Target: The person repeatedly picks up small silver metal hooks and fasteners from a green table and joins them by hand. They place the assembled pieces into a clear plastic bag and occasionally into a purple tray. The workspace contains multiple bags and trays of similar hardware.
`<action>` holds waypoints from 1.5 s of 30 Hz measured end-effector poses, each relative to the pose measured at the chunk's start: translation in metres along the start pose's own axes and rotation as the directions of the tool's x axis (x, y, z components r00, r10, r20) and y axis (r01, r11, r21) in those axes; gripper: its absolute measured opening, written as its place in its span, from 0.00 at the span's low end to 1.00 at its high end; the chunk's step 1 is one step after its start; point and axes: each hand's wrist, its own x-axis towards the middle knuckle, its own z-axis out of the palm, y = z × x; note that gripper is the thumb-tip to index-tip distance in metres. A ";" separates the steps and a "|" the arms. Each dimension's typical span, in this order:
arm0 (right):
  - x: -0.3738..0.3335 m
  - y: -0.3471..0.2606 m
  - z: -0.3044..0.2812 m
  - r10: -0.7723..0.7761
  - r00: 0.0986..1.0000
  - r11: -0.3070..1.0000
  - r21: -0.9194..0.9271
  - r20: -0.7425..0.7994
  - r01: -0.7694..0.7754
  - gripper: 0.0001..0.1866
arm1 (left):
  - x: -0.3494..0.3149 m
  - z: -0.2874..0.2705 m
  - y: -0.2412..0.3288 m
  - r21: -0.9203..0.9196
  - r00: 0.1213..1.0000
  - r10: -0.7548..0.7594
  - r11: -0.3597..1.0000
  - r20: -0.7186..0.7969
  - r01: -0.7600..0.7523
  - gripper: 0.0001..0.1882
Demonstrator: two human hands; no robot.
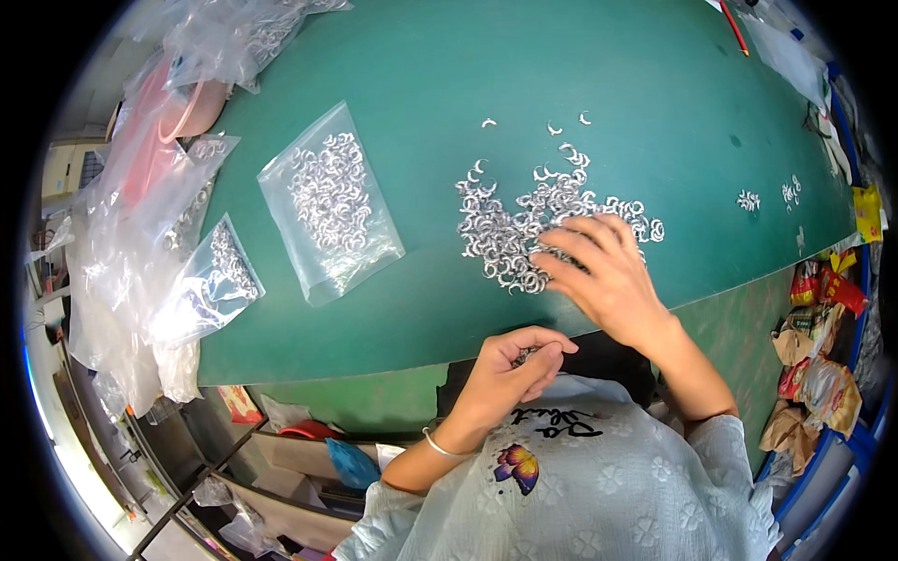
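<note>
A pile of small silver crescent-shaped metal pieces [505,238] lies on the green tabletop. My right hand [608,280] rests over the pile's near right side, its fingers spread and touching the pieces; its fingertips partly cover them. Close to the table's front edge, my left hand [519,369] is curled closed, thumb against the fingers. A bit of silver metal shows inside its curl, so it holds some of these pieces; how many is hidden. To the left lies a clear plastic bag [332,201] filled with similar pieces.
Clear bags [224,271] of metal pieces crowd the table's left end, beside a pink basin [196,112]. Two small clusters of pieces [748,200] lie at the right. A red pencil [734,28] is at the far right. Wrappers and bags [814,374] sit beyond the right edge.
</note>
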 end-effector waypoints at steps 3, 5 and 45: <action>-0.003 0.010 0.000 0.010 0.997 0.997 -0.071 -0.077 -0.016 0.13 | -0.002 -0.004 0.000 -0.010 1.000 0.018 1.000 -0.020 -0.018 0.09; -0.001 0.014 -0.005 0.061 0.989 0.987 -0.140 -0.137 -0.081 0.11 | -0.001 -0.005 -0.003 -0.045 0.998 0.055 0.997 -0.016 -0.055 0.09; 0.065 -0.015 0.022 0.224 0.959 0.974 0.072 -0.175 -0.215 0.05 | -0.007 -0.019 0.007 -0.019 0.966 0.248 0.968 -0.068 -0.250 0.10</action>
